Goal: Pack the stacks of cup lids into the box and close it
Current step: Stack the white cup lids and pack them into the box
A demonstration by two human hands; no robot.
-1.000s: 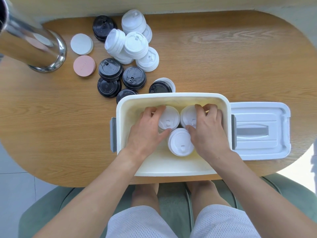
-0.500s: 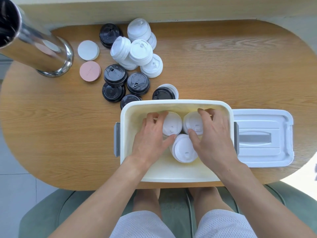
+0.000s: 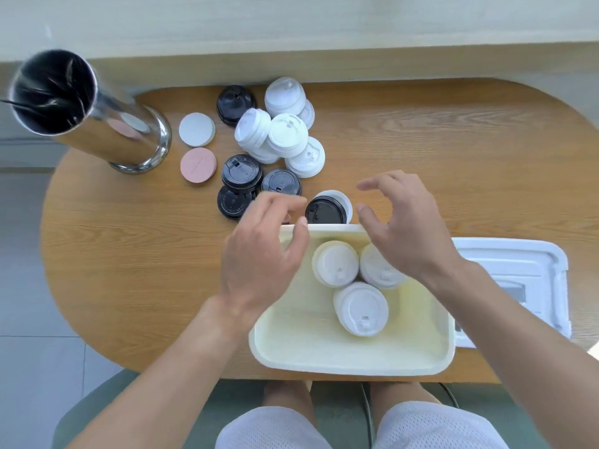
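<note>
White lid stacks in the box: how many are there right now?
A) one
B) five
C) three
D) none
C: three white lid stacks stand inside the cream box, two toward the far wall and one nearer the person; both hands hover above the far rim, holding nothing.

One head-worn view looks steeply down from above the seated person onto the wooden table — close, wide-angle, edges bowed. The table's far edge lies toward the top of the frame, its near edge above the person's knees — floor shows left of it.
</note>
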